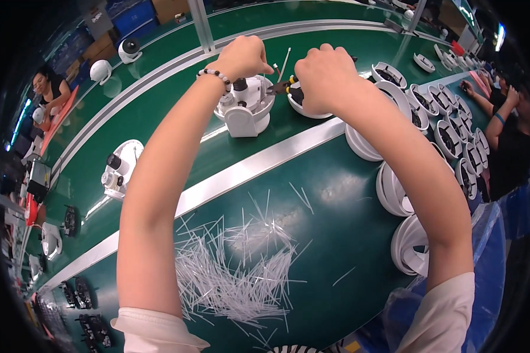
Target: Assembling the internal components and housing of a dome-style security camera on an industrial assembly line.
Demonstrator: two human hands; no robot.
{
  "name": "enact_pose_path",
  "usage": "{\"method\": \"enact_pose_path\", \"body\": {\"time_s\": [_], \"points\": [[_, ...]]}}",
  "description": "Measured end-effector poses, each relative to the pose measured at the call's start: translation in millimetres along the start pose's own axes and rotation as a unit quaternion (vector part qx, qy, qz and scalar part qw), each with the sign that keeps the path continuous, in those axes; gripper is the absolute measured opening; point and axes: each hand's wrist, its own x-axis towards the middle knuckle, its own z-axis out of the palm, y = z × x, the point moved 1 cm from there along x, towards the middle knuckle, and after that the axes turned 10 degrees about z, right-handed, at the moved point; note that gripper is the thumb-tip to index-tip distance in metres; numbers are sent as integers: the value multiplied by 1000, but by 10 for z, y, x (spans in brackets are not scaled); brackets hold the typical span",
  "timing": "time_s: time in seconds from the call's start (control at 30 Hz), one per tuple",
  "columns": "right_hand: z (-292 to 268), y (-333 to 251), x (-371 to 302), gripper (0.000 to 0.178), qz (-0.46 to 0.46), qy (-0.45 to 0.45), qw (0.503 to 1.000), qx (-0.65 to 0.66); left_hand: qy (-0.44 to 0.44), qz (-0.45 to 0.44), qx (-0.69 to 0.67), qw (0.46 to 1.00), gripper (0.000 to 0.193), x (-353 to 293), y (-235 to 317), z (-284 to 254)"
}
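In front of me on the green conveyor stands a white camera housing [245,122], open at the top, with a black lens [239,85] and small parts inside. My right hand [331,76] is closed round cutting pliers [281,88] with yellow and black handles. Their jaws point left, at the housing's right rim. Above the housing my left hand [244,56] is closed, fingertips pinched together; what lies between them is hidden. A thin white cable tie [285,63] sticks up between my hands. Partly behind my right hand sits another white shell [308,109].
Loose white cable ties [235,276] lie heaped on the green table, below a metal rail [265,162]. White ring-shaped shells [388,188] stack up at right, beside my forearm. Another open housing [122,167] stands left on the conveyor. Co-workers sit far left and right.
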Motion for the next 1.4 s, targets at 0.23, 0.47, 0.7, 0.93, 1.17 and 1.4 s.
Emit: {"method": "enact_pose_path", "body": {"time_s": [0.23,0.47,0.7,0.93,1.17,1.4], "points": [[185,-45,98,24,47,55,997,-7,60,16,-11,998,23,-147,71,61],[170,48,50,26,74,33,996,-38,53,-5,-40,998,22,-119,146,72],[326,128,104,22,91,51,994,-14,85,31,-49,995,24,-36,223,164],[314,389,4,17,91,126,986,58,389,175,-149,892,14,-599,468,166],[35,465,107,31,-3,255,953,166,137,275,-255,917,26,-1779,450,-130],[-245,-260,188,34,-166,192,945,209,35,-3,111,993,19,-1790,-586,-430]]}}
